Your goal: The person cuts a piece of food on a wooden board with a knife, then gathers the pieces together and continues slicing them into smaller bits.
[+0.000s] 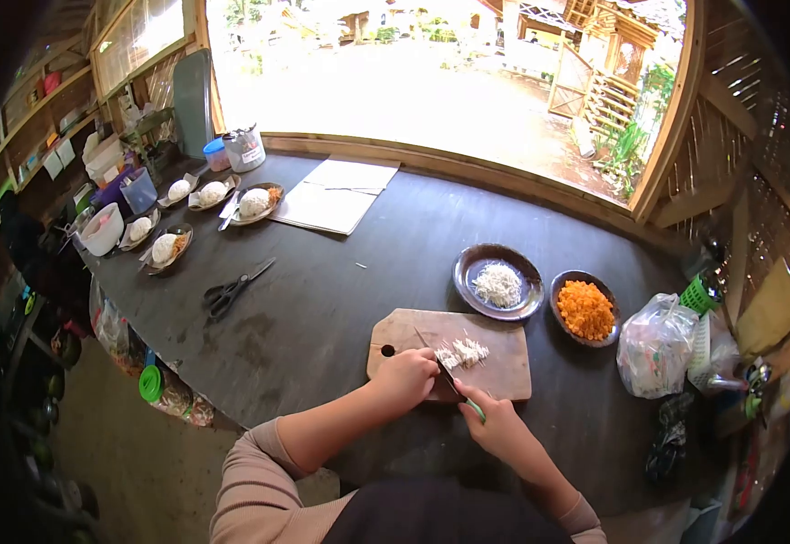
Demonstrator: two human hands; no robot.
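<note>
My right hand (501, 428) is closed around the green handle of a kitchen knife (474, 410). Its blade slants up and left across a wooden cutting board (504, 349). Beside the blade, my left hand (404, 379) rests on the board with curled fingers; whatever they pinch is hidden. Finely cut white pieces of food (464, 353) lie just right of the blade. Behind the board, a dark plate (464, 286) holds more white shreds (498, 286). To its right stands a bowl (558, 313) of chopped orange food (585, 310), which looks like carrot.
Black scissors (229, 295) lie left on the dark table (341, 290). Several plates of rice (254, 203) stand at the far left, near papers (333, 201). A plastic bag (656, 344) and a green basket (699, 296) are at right. A window opening borders the back edge.
</note>
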